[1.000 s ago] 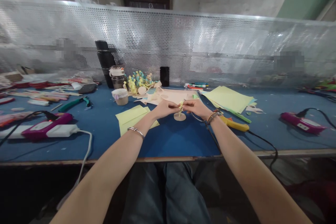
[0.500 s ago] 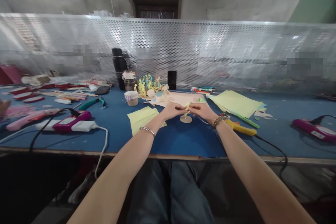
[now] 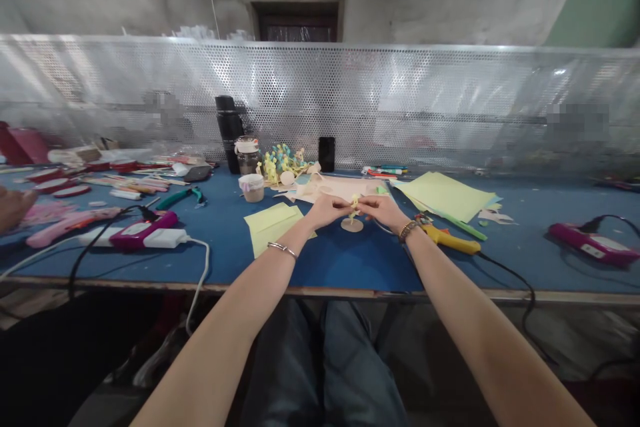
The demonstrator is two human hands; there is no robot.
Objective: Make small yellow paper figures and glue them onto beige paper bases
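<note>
Between my hands stands a small pale-yellow figure [image 3: 355,204] on a round beige base [image 3: 352,224], just above the blue tabletop. My left hand [image 3: 329,211] pinches the figure from the left, fingers closed. From the other side my right hand [image 3: 383,209] closes its thumb and fingertips on the same figure. Fine details of the figure are too small to make out, and the fingers cover part of it. Beige paper sheets [image 3: 345,188] lie right behind my hands. Yellow paper pieces [image 3: 273,223] rest by my left wrist.
A yellow glue gun [image 3: 453,240] with a black cord lies right of my right wrist. Further back are yellow sheets [image 3: 445,195], a phone [image 3: 327,154], a cluster of small yellow and blue figures [image 3: 283,163], a jar [image 3: 247,156] and a black bottle [image 3: 229,133]. Another person's hand [image 3: 15,207] shows far left.
My hands keep their pinch on the figure with hardly any movement. The view has shifted slightly. At far left, the other person's hand reaches further into view.
</note>
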